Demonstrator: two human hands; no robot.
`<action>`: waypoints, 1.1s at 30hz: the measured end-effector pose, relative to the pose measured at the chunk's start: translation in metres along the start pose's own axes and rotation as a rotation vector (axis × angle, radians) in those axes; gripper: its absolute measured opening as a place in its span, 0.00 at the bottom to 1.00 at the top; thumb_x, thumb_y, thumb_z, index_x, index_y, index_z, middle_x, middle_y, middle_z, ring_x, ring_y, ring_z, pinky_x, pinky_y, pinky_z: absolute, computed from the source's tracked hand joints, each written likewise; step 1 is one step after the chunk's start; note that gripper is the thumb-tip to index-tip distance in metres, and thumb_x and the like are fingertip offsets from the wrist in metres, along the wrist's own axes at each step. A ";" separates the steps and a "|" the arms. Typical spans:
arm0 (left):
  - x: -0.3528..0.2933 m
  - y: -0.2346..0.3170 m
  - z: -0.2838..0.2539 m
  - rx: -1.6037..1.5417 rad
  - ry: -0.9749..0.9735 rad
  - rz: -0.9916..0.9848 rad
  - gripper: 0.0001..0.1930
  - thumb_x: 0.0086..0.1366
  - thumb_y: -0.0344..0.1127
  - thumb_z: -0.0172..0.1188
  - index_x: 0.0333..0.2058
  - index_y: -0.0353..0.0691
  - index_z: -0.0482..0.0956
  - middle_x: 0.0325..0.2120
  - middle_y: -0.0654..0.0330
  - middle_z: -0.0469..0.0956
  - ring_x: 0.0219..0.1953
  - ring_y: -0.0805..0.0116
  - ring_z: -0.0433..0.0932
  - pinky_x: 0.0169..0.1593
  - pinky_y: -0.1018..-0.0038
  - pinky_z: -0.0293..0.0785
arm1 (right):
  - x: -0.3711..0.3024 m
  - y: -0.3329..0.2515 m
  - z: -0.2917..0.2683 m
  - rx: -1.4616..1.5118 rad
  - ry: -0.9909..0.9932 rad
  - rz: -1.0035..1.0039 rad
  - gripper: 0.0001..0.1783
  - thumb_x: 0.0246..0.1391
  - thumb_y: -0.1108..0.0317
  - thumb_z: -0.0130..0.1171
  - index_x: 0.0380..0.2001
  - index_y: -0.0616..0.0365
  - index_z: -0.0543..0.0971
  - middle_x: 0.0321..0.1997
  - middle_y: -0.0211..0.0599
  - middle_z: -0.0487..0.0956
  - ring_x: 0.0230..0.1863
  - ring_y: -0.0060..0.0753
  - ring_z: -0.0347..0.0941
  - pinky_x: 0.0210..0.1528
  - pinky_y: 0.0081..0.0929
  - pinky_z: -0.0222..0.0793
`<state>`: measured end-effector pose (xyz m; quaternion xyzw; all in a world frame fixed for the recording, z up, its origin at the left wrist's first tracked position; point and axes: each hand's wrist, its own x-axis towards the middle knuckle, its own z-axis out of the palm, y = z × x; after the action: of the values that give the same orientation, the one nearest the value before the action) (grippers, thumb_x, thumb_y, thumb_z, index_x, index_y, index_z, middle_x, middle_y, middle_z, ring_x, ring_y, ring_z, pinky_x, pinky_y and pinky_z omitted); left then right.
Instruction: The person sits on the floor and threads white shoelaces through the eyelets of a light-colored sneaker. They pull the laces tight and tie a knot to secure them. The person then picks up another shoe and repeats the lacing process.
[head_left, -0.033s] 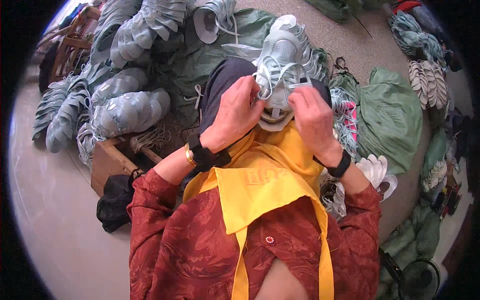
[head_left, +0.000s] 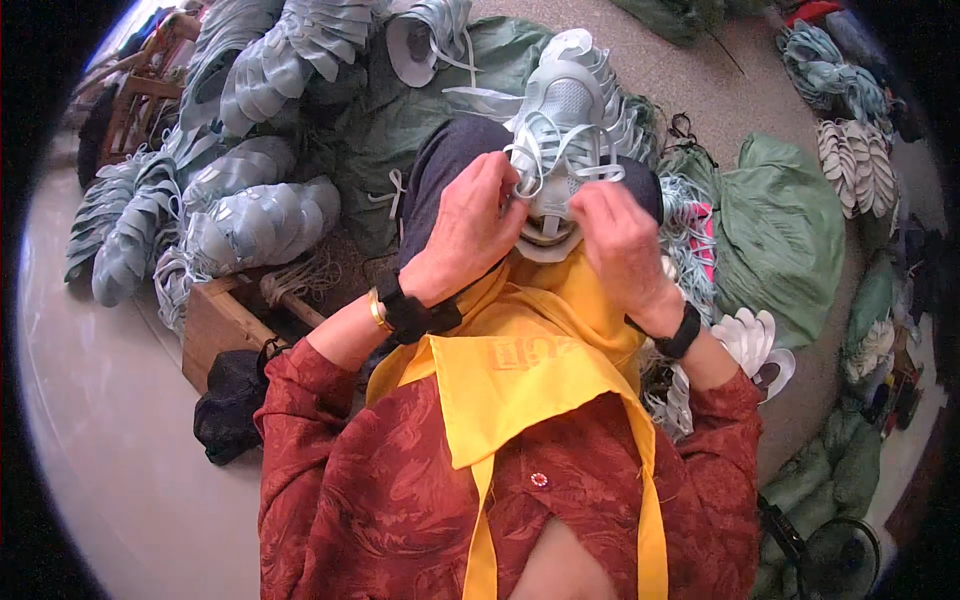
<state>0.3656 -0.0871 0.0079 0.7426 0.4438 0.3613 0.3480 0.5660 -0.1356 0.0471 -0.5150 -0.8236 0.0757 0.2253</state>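
A pale blue-grey shoe upper lies over my lap, toe pointing away, its heel opening toward me. Thin pale shoelace runs in loose loops across its front. My left hand is closed at the upper's left edge, thumb and fingertips pinching the lace beside the eyelets. On the right side, my right hand is closed too, its fingertips pinched at the lace by the collar; the exact grip is partly hidden behind the fingers. More uppers are stacked under and behind this one.
Stacks of similar uppers fill the left, beside a wooden box and a black bag. Green cloth sacking lies at right, near bundled laces and white uppers. A yellow apron covers my front.
My right hand has shifted slightly left, closer to the shoe upper's collar, and the lace beside it has changed its curve. My left hand stays almost where it was.
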 end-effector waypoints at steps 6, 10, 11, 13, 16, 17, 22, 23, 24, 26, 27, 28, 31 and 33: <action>-0.001 0.003 -0.002 0.007 0.025 0.007 0.09 0.56 0.22 0.58 0.36 0.33 0.72 0.25 0.53 0.71 0.25 0.62 0.72 0.31 0.67 0.70 | -0.005 -0.034 0.002 0.560 -0.046 0.008 0.05 0.55 0.79 0.62 0.36 0.64 0.76 0.30 0.44 0.76 0.31 0.46 0.78 0.33 0.35 0.73; -0.001 0.002 -0.003 -0.031 0.029 0.010 0.07 0.58 0.22 0.57 0.36 0.33 0.72 0.26 0.52 0.71 0.25 0.59 0.72 0.31 0.67 0.69 | 0.006 -0.011 0.011 0.461 0.014 0.285 0.07 0.54 0.74 0.63 0.37 0.61 0.79 0.34 0.45 0.77 0.35 0.50 0.77 0.38 0.41 0.74; -0.001 0.003 -0.003 -0.047 0.025 0.003 0.07 0.59 0.22 0.57 0.36 0.32 0.72 0.26 0.51 0.71 0.26 0.58 0.72 0.31 0.67 0.69 | 0.009 -0.009 0.015 0.416 0.025 0.268 0.07 0.53 0.74 0.63 0.37 0.61 0.79 0.34 0.45 0.77 0.35 0.51 0.77 0.38 0.41 0.74; -0.001 0.002 -0.002 -0.038 0.025 0.011 0.06 0.59 0.22 0.57 0.36 0.32 0.71 0.26 0.51 0.71 0.25 0.58 0.72 0.31 0.67 0.69 | 0.014 -0.008 0.023 0.320 0.048 0.240 0.07 0.53 0.74 0.63 0.36 0.61 0.79 0.34 0.46 0.77 0.35 0.51 0.78 0.38 0.42 0.74; 0.000 0.000 -0.002 -0.023 0.023 0.034 0.06 0.60 0.22 0.57 0.36 0.32 0.71 0.26 0.51 0.71 0.25 0.58 0.71 0.31 0.67 0.69 | 0.023 -0.007 0.037 0.231 0.044 0.209 0.05 0.52 0.73 0.63 0.33 0.60 0.79 0.34 0.46 0.78 0.36 0.52 0.78 0.37 0.44 0.74; 0.000 0.000 -0.002 -0.018 0.022 0.043 0.06 0.60 0.22 0.57 0.36 0.32 0.71 0.26 0.51 0.71 0.25 0.59 0.71 0.31 0.67 0.69 | 0.025 -0.006 0.039 0.223 0.041 0.204 0.05 0.53 0.73 0.63 0.33 0.60 0.78 0.33 0.45 0.77 0.35 0.52 0.78 0.36 0.44 0.73; -0.001 -0.002 -0.001 -0.014 0.030 0.021 0.06 0.60 0.22 0.57 0.35 0.32 0.70 0.26 0.51 0.70 0.25 0.58 0.70 0.30 0.67 0.68 | 0.028 -0.010 0.041 0.173 0.039 0.201 0.05 0.53 0.74 0.62 0.32 0.60 0.75 0.31 0.45 0.76 0.34 0.52 0.77 0.34 0.43 0.71; -0.001 -0.001 -0.001 -0.013 0.032 0.027 0.06 0.60 0.22 0.57 0.35 0.32 0.70 0.26 0.51 0.70 0.25 0.58 0.70 0.30 0.67 0.68 | 0.027 -0.011 0.039 0.141 0.011 0.207 0.05 0.53 0.74 0.62 0.32 0.60 0.75 0.31 0.46 0.76 0.34 0.52 0.76 0.34 0.43 0.71; -0.001 -0.002 0.000 -0.007 0.036 0.037 0.06 0.60 0.23 0.57 0.35 0.32 0.70 0.26 0.51 0.69 0.25 0.59 0.70 0.30 0.67 0.68 | 0.024 -0.011 0.034 0.109 -0.019 0.211 0.06 0.53 0.74 0.61 0.32 0.60 0.75 0.31 0.46 0.76 0.34 0.53 0.76 0.34 0.44 0.71; -0.002 -0.004 0.001 0.003 0.044 0.054 0.06 0.61 0.23 0.58 0.35 0.33 0.69 0.26 0.51 0.69 0.25 0.59 0.70 0.30 0.67 0.67 | 0.018 -0.014 0.020 0.116 -0.080 0.222 0.06 0.53 0.74 0.61 0.33 0.61 0.74 0.31 0.47 0.77 0.33 0.53 0.77 0.35 0.44 0.71; -0.001 -0.004 0.001 -0.011 0.041 0.050 0.06 0.61 0.23 0.58 0.35 0.33 0.69 0.25 0.51 0.68 0.25 0.59 0.69 0.30 0.67 0.67 | 0.013 -0.015 0.009 0.152 -0.110 0.234 0.06 0.53 0.74 0.61 0.32 0.62 0.74 0.31 0.48 0.77 0.33 0.53 0.77 0.36 0.45 0.72; -0.002 -0.003 0.001 -0.022 0.043 0.042 0.06 0.62 0.23 0.58 0.35 0.33 0.69 0.25 0.51 0.68 0.25 0.59 0.69 0.30 0.67 0.67 | 0.008 -0.016 -0.001 0.190 -0.142 0.240 0.06 0.53 0.74 0.60 0.32 0.62 0.74 0.31 0.48 0.77 0.33 0.54 0.78 0.37 0.45 0.72; -0.002 -0.002 0.002 -0.034 0.034 0.042 0.06 0.62 0.24 0.58 0.34 0.33 0.69 0.25 0.52 0.67 0.25 0.59 0.69 0.30 0.68 0.67 | -0.013 -0.012 -0.023 0.373 -0.287 0.320 0.05 0.53 0.74 0.60 0.29 0.62 0.74 0.29 0.47 0.77 0.33 0.53 0.77 0.36 0.44 0.71; -0.003 -0.001 0.002 -0.031 0.031 0.025 0.06 0.62 0.24 0.59 0.34 0.33 0.69 0.26 0.52 0.67 0.25 0.59 0.68 0.30 0.68 0.67 | -0.029 -0.012 -0.034 0.440 -0.323 0.374 0.05 0.53 0.74 0.61 0.28 0.63 0.75 0.26 0.44 0.76 0.28 0.47 0.76 0.32 0.39 0.69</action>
<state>0.3654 -0.0892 0.0053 0.7368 0.4342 0.3839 0.3482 0.5827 -0.1703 0.0730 -0.5775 -0.7038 0.3726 0.1797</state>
